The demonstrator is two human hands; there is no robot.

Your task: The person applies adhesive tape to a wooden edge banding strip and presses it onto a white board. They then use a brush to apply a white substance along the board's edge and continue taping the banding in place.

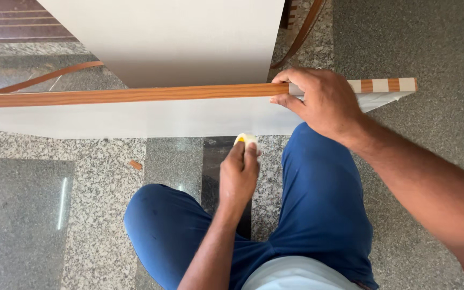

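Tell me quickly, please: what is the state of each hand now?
Left hand: closed around a small white and yellow object.
Right hand: closed, pinching the wood-coloured edge strip against the white board.

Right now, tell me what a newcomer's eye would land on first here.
The long white board standing on edge across the middle, its top edge capped by a wood-grain strip. The right hand pinches that strip near the board's right end, where bare patches show. Below, between blue-trousered knees on the granite floor, the left hand grips a small yellow-and-white object.
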